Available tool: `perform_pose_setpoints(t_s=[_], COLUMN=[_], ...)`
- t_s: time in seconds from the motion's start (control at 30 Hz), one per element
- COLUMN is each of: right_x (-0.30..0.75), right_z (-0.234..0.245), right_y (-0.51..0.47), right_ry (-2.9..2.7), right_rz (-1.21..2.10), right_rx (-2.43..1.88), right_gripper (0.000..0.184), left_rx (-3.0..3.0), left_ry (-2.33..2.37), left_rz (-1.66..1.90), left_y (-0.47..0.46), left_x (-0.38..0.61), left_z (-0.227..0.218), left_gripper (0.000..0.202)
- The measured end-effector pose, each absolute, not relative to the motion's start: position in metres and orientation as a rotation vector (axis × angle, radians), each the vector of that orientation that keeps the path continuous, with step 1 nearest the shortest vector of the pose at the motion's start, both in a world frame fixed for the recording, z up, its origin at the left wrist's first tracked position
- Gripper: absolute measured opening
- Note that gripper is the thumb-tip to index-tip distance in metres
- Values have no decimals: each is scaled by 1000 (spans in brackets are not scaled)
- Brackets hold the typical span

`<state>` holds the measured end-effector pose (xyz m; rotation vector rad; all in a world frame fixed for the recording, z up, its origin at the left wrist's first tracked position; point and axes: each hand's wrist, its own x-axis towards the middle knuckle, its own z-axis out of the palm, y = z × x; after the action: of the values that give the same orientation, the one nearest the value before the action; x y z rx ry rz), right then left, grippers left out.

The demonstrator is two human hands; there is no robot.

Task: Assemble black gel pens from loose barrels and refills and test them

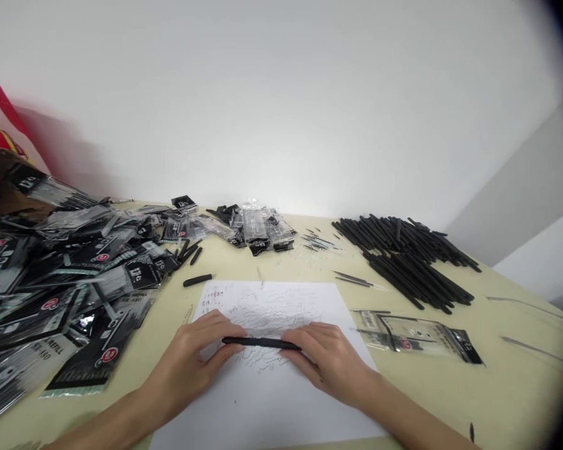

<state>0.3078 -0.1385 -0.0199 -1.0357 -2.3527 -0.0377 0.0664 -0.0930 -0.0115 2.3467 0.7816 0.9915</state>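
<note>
Left hand [192, 364] and right hand [326, 364] pinch a black pen [261, 342] between their fingers over a scribbled paper sheet [263, 415], refill packets [60, 300] heaped nearby.

Head-worn camera looks forward and down across the table [511, 400]; left hand [190, 369] and right hand [326, 362] sit close, at the bottom of the frame; the far table edge lies farther off; the white wall [281, 106] fills the top.
</note>
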Motion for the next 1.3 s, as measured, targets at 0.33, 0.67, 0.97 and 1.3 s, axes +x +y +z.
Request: perform_pose_setpoints(t_s=[0.33,0.67,0.97,1.3], right_x=[308,308,308,308], right_z=[-20,-21,-19,-18], right_y=[-138,-137,-138,-137], right_ry=[-2377,-2394,-2391,-2415], right_rz=[-76,-65,-68,-54], right_rx=[-1030,-1041,-1031,-1041], right_gripper=[16,16,18,21], left_rx=[2332,2331,2328,2341], left_ry=[754,754,762,778], left_rz=[961,943,951,935], left_y=[-92,-91,-94,-93], left_x=[65,66,65,66], left_z=[-14,-15,-14,-14], left_gripper=[16,16,16,14])
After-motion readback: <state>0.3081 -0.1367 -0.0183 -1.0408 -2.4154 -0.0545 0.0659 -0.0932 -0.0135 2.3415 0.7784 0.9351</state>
